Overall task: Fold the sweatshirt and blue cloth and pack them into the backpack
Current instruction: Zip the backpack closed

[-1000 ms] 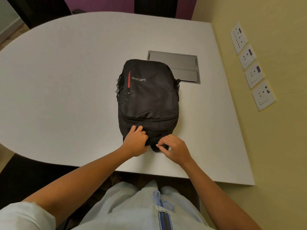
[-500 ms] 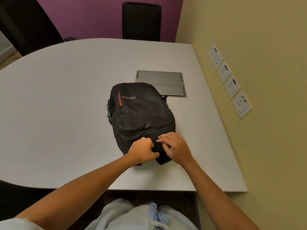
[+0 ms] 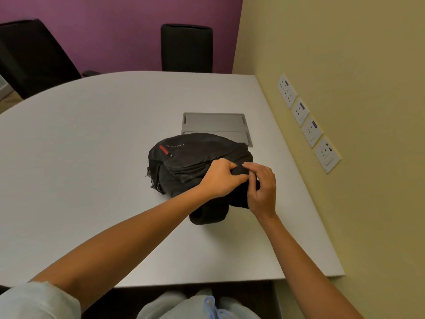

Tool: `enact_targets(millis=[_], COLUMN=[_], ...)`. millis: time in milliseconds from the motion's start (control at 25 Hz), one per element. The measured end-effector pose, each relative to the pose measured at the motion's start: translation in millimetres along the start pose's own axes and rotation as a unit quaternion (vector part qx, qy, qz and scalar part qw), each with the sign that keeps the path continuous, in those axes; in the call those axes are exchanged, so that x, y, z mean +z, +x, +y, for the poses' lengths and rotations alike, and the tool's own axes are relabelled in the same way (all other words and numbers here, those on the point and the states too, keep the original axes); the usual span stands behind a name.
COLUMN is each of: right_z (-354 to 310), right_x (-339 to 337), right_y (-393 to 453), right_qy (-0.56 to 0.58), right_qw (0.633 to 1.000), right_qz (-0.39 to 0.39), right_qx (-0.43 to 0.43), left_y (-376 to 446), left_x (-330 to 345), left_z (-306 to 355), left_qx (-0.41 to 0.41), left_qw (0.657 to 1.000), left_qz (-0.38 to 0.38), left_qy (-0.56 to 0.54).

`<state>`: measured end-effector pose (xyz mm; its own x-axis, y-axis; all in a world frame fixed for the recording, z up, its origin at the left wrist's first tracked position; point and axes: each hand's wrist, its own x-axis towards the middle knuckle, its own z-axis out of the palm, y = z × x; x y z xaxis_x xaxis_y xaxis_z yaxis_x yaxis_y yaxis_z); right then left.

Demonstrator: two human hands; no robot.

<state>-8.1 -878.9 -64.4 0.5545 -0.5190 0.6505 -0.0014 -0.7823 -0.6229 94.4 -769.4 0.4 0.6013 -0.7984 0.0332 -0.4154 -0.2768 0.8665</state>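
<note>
**Both hands at the near end of the black backpack**

From the head camera, looking down over the person's arms: the black backpack [image 3: 197,162] lies on the grey table [image 3: 92,157], right of the middle and nearer the yellow wall, and both hands are on its near end. The left hand [image 3: 220,178] comes in from the left, fingers curled tight, gripping a fold of black fabric at the bag's near edge. The right hand [image 3: 262,187] sits just beside it, touching the same fold, thumb and fingertips pinched together on the material. The two hands almost meet, knuckle to fingertip, over that bunched ridge of cloth.

The bag itself bulges away from the hands toward the far side. It is dark, matte and rumpled, its top domed. A short red strip [image 3: 164,149] runs near the far left corner, next to pale lettering too blurred to read for sure. A frayed dark mesh edge hangs along the left side, touching the tabletop. Below the hands, a rounded black flap [image 3: 207,215] of the bag droops onto the table toward the person.

Just behind the backpack, a grey cable hatch [image 3: 213,122] is set flush in the table; the bag's far edge overlaps its near part. On the yellow wall, a row of white socket plates [image 3: 308,123]. Two black chairs [image 3: 186,47] stand against the purple wall.
</note>
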Motion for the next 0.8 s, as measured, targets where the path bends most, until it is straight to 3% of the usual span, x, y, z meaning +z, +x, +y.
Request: enact_targets(millis=[240,480,720,800], right_z=[-39,-47,-52,-50], right_x=[0,12,-9,-19], right_y=[26,18,42,52], right_qy=[0.050,-0.044,-0.134,-0.153], right_qw=[0.991,0.986,0.962,0.945], right_qz=[0.097,0.140,0.181,0.228], right_qx=[0.083,0.077,0.152,0.180], left_y=[60,97,118,124], left_x=[-26,-22,-4,0], left_z=[49,83,122,136], left_qx=[0.025,0.028,0.005,0.013], left_qw=[0.999,0.988,0.954,0.938], left_qz=[0.003,-0.047,-0.112,-0.130], left_qy=[-0.044,-0.145,-0.276,-0.321])
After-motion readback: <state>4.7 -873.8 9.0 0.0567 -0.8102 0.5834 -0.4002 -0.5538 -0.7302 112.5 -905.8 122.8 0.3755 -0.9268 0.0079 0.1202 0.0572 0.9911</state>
